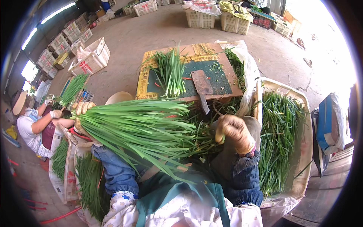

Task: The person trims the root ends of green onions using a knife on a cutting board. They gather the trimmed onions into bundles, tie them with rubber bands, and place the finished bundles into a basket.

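Observation:
My left hand (83, 112), in a worn tan glove, grips a large bunch of green garlic chives (136, 122) by its stem end. The leaves fan out to the right across my lap. My right hand (235, 132), also gloved, hovers over my knee with its fingers curled. Whether it pinches a small leaf or nothing is hard to tell. Loose leafy scraps (198, 142) lie below and between the two hands. Ahead stands a low board (236, 85) with a green mat. Another bunch of chives (170, 73) and a rusty cleaver (202, 82) rest on it.
A plastic crate of chives (280, 142) stands at my right, another crate (82, 150) at my left. A co-worker (37, 124) sits at the far left beside more chives. Beyond the board are white crates (200, 18). A red strap (61, 215) lies on the floor.

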{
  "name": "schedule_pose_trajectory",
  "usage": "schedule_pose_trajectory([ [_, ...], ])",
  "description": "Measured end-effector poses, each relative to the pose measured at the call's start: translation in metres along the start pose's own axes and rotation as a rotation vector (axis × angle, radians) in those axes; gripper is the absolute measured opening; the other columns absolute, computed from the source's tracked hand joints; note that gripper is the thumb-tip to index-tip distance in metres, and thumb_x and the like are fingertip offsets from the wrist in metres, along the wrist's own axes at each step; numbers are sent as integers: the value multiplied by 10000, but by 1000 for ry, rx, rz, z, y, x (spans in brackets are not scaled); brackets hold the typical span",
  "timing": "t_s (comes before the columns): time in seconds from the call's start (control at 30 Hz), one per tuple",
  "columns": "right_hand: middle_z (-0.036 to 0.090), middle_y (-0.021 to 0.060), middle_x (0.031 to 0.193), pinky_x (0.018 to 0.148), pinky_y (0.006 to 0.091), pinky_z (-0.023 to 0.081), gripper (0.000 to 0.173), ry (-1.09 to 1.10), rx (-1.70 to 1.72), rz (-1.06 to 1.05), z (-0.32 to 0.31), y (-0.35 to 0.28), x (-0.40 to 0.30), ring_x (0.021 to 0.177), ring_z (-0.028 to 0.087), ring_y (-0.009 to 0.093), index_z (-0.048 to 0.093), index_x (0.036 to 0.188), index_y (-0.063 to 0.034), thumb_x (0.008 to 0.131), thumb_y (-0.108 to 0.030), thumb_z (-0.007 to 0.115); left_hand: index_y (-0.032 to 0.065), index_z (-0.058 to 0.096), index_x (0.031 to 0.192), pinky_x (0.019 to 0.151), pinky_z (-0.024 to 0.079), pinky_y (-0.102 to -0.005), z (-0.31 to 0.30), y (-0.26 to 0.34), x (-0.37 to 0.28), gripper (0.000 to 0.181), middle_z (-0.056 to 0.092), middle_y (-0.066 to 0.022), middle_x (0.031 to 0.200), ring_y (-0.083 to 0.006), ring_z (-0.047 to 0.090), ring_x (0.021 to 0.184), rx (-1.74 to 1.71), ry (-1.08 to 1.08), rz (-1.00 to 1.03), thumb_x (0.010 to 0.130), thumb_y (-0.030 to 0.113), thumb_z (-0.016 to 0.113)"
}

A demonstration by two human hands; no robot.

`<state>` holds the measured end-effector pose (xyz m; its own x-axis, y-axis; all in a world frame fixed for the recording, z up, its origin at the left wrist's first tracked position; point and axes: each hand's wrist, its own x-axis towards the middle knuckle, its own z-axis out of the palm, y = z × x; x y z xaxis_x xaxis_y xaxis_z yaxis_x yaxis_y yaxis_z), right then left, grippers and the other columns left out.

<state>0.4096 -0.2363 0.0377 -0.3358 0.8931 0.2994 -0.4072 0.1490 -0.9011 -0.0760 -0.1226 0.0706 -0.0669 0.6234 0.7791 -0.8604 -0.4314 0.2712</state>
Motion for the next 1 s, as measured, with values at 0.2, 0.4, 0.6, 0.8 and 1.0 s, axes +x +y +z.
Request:
schedule_pose_trajectory([
  [0.2,673,67,809,698,318,524,159,-52,-730,170,-2,32,3,754,660,179,704,885,-40,891,-197,727,55,470,1192,899,388,-297,3,-1,-8,457,495,1,890,-131,492,838,-87,-12,50,775,65,657],
  [0.4,708,36,939,732,264,522,129,161,-593,233,7,48,7,796,625,113,712,1020,-12,951,-102,652,66,468,1155,885,382,-308,7,-2,-10,376,465,20,887,-131,464,852,-123,42,101,809,46,612],
  [0.6,686,11,961,726,224,491,157,349,-175,212,-2,51,8,771,559,68,699,1066,14,981,-41,579,73,467,1123,978,394,-359,8,-5,-11,207,481,-31,977,-168,470,964,170,193,74,939,145,528],
  [0.8,689,-15,930,749,200,475,172,477,-187,199,-16,51,5,789,570,50,711,1077,-23,996,-122,596,53,613,1050,933,491,-359,-31,9,-10,189,645,-62,972,-203,603,948,253,465,-30,946,207,577],
  [1.0,694,-3,931,746,206,484,182,402,-185,268,-21,63,3,798,578,58,712,1073,-18,999,-135,594,60,679,1028,853,537,-377,-112,53,-15,248,711,-70,959,-224,668,857,368,720,-58,956,279,589],
])
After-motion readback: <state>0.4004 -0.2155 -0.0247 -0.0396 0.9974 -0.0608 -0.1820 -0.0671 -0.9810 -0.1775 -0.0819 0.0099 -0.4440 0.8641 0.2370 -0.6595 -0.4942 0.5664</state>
